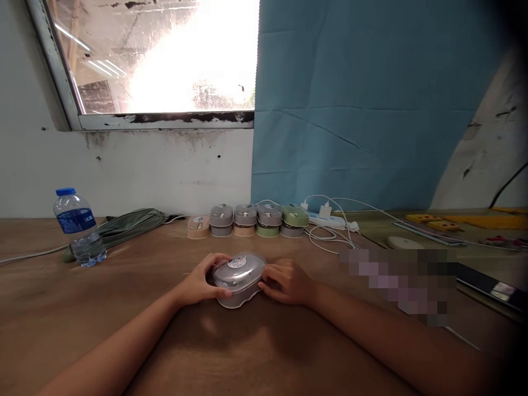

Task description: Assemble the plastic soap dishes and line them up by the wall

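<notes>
A clear plastic case (239, 279) holding a grey mouse sits on the wooden table (82, 324), long axis running left to right. The left hand (201, 285) and right hand (287, 281) clasp its two ends, equally close, fingers curled around it

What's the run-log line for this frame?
left hand: grips clear case | right hand: grips case | case: on table

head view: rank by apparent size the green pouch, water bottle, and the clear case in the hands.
1. Green pouch, longest, lying flat by the wall.
2. Water bottle and clear plastic case: these look alike in size. The case sits nearer the camera, held by the left hand and right hand, so no ranking.
</notes>
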Tool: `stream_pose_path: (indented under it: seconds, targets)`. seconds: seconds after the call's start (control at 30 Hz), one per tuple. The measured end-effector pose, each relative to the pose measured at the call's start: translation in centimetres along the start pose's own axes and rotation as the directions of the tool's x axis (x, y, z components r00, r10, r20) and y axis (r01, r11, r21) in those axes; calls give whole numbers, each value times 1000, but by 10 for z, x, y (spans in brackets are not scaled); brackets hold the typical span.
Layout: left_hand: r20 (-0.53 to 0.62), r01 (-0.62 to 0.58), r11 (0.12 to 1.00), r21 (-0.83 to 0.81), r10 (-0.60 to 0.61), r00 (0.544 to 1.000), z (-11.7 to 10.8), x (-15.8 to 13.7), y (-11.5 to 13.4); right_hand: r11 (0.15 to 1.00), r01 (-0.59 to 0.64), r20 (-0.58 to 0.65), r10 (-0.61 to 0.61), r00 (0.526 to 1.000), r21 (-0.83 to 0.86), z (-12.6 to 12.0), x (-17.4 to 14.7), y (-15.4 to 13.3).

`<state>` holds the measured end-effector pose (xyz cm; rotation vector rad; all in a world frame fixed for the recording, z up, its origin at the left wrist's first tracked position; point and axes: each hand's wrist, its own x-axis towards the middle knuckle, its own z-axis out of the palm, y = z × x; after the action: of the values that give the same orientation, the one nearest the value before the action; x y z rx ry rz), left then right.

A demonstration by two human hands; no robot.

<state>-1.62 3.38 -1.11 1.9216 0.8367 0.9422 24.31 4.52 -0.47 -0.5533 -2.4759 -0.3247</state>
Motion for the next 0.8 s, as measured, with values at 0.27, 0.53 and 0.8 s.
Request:
stream_pose_path:
  seconds: [0.27,0.53,0.8]
  targets:
    - [2,-4,1000,18,4,1000,-4,0,1,996,82,-9,-83,997,-25,0,2,3]
    - [-5,11,999,38,-10,1000,-3,1,2,954,255,16,-256,967,-156,1,3,6]
    - [-222,105,987,123,-76,972,-12,4,-1,981,187,67,-183,981,-61,2,0,5]
